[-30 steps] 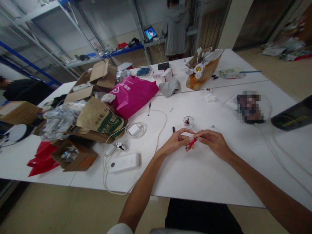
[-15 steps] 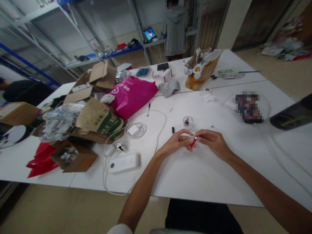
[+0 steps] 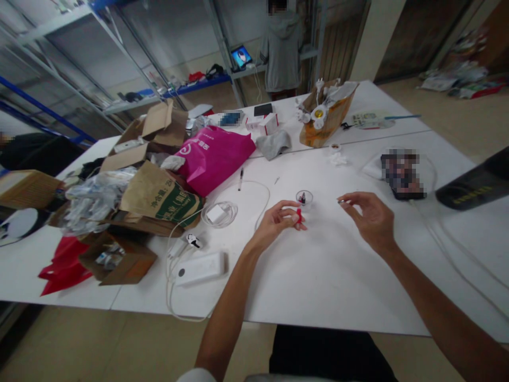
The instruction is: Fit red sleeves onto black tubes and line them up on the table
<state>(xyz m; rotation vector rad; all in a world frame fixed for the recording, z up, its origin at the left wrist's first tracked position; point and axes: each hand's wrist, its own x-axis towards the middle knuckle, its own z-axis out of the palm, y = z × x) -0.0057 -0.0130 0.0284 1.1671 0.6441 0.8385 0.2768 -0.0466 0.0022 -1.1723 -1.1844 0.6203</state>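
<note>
My left hand (image 3: 280, 220) is closed in a pinch around a small red piece (image 3: 299, 215), too small to name further. To the right, my right hand (image 3: 368, 217) pinches a tiny shiny metal-looking bit (image 3: 341, 201) between thumb and forefinger, low over the white table (image 3: 318, 276). Just beyond the left fingertips stands a small clear round dish (image 3: 304, 198) with dark little parts inside. A gap of bare tabletop separates the two hands.
A white power bank (image 3: 201, 269) and coiled cable (image 3: 218, 214) lie left. A pink bag (image 3: 214, 156) and cardboard boxes (image 3: 123, 262) crowd the left side. At right are a phone (image 3: 403, 175) and black bottle (image 3: 473, 183). A person (image 3: 282, 50) stands behind.
My hands were together at the red piece; they have since parted. The right hand moved right, and the left shifted slightly left with the red piece. The black cap near the left hand is now hidden.
</note>
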